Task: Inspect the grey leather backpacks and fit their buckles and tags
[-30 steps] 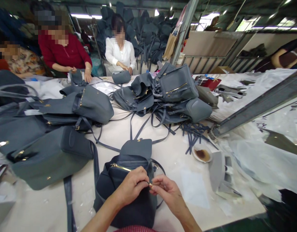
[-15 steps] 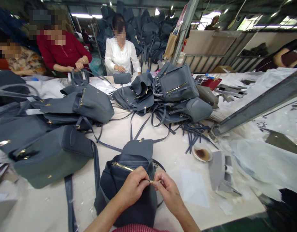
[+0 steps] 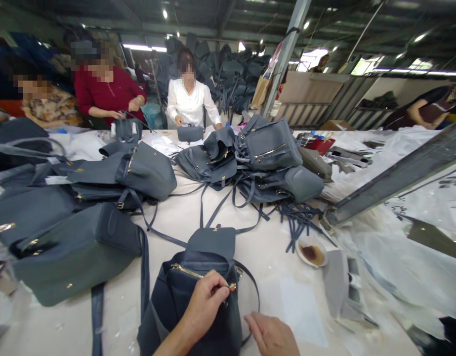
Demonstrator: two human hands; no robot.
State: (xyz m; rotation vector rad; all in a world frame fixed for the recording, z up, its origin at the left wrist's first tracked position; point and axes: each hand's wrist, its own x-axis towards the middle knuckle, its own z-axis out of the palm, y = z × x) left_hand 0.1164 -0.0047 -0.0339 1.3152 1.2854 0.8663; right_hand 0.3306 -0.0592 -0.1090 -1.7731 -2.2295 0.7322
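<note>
A dark blue-grey backpack sits in front of me, its flap folded back and away from me. My left hand lies over its open top, thumb and finger pinching the rim at the right side. Just past those fingertips a small gold metal fitting shows on the rim. A gold zipper runs along the inside. Off the bag to the right, my right hand is low over the table, its fingers stretched forward with nothing visible in them. A thin strap curves between that hand and the bag.
More backpacks crowd the left, with others piled at the back. Loose straps, a bowl of brown stuff and a grey box-like piece lie right. A slanted metal beam crosses there. Co-workers sit across the table.
My right hand has let go of the gold fitting and moved down and right, away from the bag. My left hand keeps its pinch on the rim. The view has tilted up slightly.
</note>
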